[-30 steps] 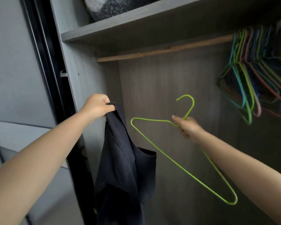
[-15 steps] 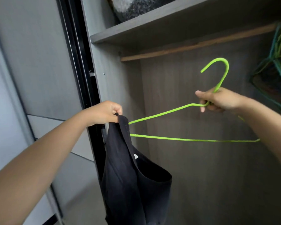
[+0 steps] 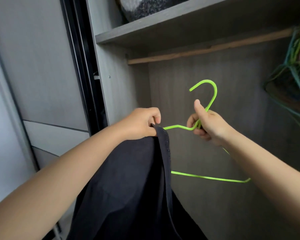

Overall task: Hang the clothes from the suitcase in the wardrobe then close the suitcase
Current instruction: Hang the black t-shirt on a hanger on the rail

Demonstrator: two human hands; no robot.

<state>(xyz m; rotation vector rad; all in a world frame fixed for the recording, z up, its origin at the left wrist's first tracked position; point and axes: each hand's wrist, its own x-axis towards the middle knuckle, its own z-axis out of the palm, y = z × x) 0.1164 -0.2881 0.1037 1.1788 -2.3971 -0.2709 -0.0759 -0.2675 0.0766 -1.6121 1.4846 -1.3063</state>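
Both hands have drawn together: the left hand [image 3: 142, 122] pinches the dark garment [image 3: 137, 187], the right hand [image 3: 208, 125] grips the green hanger [image 3: 210, 178] touching it. Threading, hanging on the rail [image 3: 206, 50], suitcase remain.

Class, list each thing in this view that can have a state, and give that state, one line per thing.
Left hand: grips the dark garment's top edge.
Right hand: grips the green hanger's neck.
Dark garment: hanging down, not yet on the hanger.
Green hanger: held off the rail, one end behind the garment.
Wooden rail: bare at left.
Coloured hangers: hung on the rail, bunched at right.
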